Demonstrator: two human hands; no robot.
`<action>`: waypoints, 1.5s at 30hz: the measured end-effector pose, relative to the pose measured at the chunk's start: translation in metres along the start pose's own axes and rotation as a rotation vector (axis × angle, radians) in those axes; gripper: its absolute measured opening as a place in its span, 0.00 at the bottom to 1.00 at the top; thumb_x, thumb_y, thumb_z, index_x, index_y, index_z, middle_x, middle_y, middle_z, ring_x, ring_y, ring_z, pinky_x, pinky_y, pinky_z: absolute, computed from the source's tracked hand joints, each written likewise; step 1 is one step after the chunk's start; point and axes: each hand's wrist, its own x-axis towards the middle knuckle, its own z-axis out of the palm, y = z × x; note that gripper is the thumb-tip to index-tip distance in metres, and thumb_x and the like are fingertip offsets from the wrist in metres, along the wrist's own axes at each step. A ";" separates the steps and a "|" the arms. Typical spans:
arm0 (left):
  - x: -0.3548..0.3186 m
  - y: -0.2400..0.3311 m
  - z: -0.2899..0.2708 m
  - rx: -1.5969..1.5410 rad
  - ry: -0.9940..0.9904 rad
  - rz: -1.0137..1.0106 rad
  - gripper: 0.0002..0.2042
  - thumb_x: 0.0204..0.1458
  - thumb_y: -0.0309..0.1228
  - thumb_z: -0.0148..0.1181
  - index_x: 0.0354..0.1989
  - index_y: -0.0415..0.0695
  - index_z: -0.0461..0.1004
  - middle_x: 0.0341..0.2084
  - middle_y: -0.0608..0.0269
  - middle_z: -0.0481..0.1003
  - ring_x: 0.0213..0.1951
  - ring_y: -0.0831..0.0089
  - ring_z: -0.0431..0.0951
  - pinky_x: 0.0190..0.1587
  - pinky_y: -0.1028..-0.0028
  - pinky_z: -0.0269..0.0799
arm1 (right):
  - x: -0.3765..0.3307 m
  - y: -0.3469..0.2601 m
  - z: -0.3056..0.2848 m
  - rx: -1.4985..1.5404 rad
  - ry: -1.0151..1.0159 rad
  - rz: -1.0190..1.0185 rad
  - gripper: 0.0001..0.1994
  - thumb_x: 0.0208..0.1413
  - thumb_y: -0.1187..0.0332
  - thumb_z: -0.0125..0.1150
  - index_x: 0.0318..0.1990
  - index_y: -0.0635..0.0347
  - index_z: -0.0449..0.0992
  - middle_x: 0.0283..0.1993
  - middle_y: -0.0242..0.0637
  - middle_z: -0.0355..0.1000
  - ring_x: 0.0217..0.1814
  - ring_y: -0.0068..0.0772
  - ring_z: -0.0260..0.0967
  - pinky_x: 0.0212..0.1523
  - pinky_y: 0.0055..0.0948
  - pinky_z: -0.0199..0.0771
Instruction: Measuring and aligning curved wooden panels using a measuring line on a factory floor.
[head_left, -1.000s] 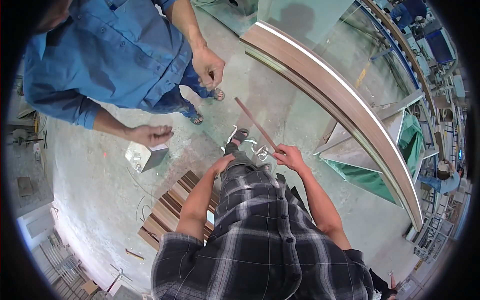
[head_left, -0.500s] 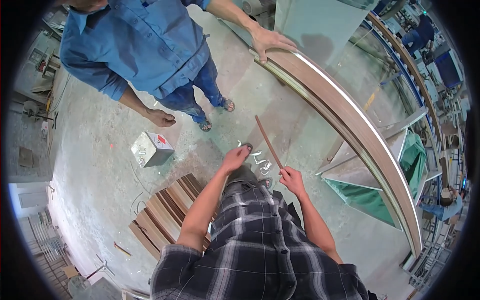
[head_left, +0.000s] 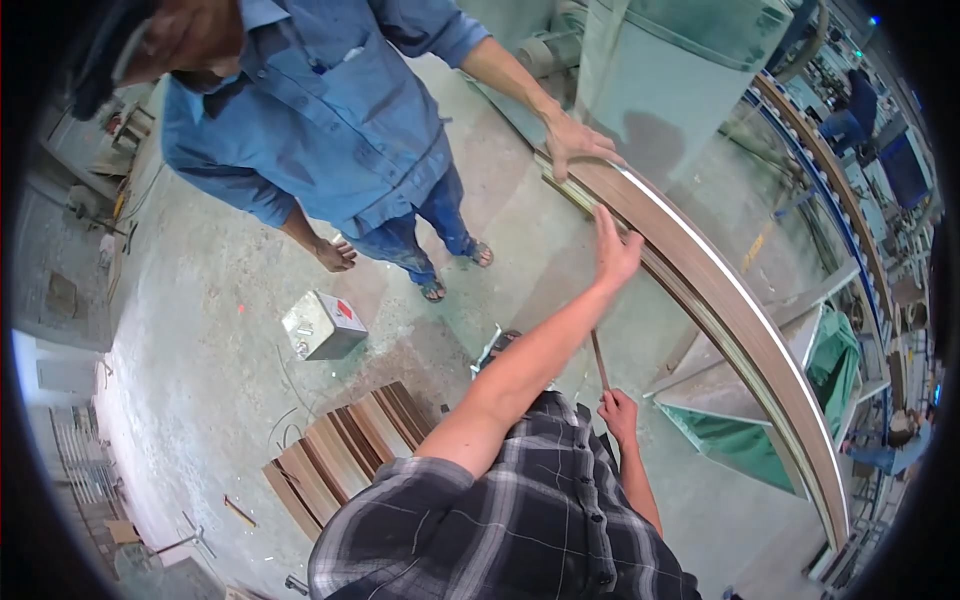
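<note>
My left hand [head_left: 618, 255] is stretched out to the near edge of a stack of long boards [head_left: 700, 255]. Its thumb and fingers are spread with nothing between them; whether they touch the boards I cannot tell. The top board is brown with a white strip along its far edge. Lower down, close to my body, my right hand [head_left: 619, 412] is closed around one end of a thin brown strip [head_left: 600, 362], whose other end passes behind my left forearm. A co-worker's hand [head_left: 575, 142] rests on the far end of the board stack.
The co-worker in a blue shirt [head_left: 320, 120] stands across from me. A square metal can [head_left: 330, 328] is on the floor, and a pile of brown wooden pieces [head_left: 345, 440] lies at my left. A green-draped frame [head_left: 720, 440] stands beneath the boards. Behind runs a roller conveyor [head_left: 830, 185].
My left hand has gone from above the floor up and right to the boards, opening its fingers. My right hand, still holding the strip, has shifted lower and rightward. The view has shifted too.
</note>
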 end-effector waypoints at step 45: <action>-0.071 0.068 0.017 -0.379 -0.370 -0.320 0.45 0.49 0.41 0.56 0.66 0.43 0.29 0.64 0.47 0.45 0.65 0.61 0.49 0.62 0.69 0.48 | 0.003 0.022 0.027 0.034 -0.048 0.121 0.08 0.50 0.70 0.55 0.26 0.67 0.74 0.17 0.39 0.68 0.17 0.21 0.63 0.21 0.25 0.65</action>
